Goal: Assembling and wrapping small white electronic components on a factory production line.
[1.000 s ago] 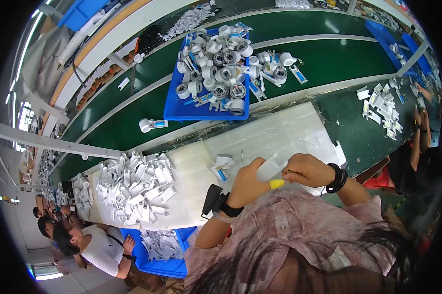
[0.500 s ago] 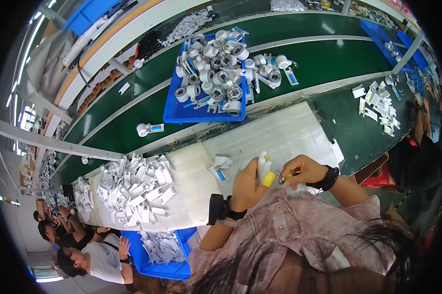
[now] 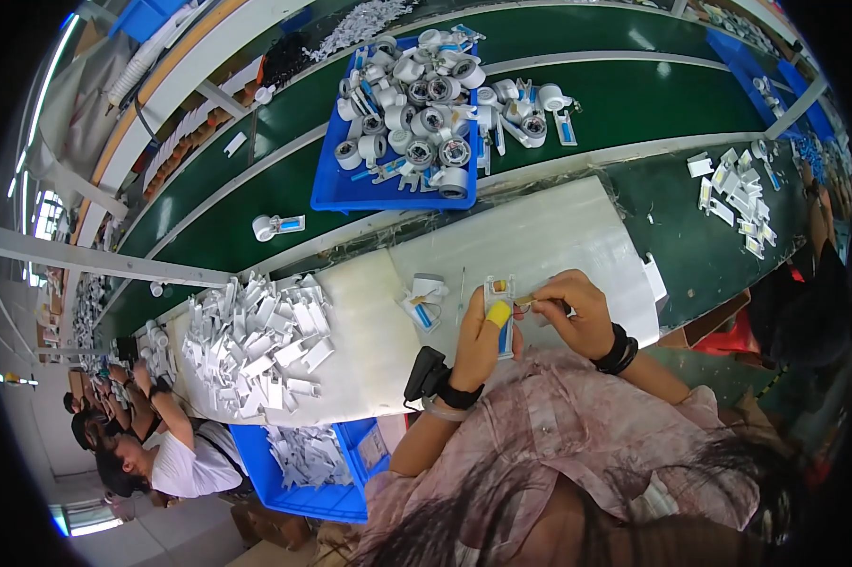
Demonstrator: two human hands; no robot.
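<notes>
While the left hand point(image 3: 475, 348) grips the case point(image 3: 498, 294), long axis up-frame, the right hand point(image 3: 582, 317) pinches just frame-right of it, contents unclear.

Left fingers point(image 3: 498, 313) partly hide what seems a housing point(image 3: 506, 338).

Your head-worn fisheye looks down from close above your hands point(image 3: 579, 314), right of centre, the worktop point(image 3: 654, 194) stretching across mid-frame.
</notes>
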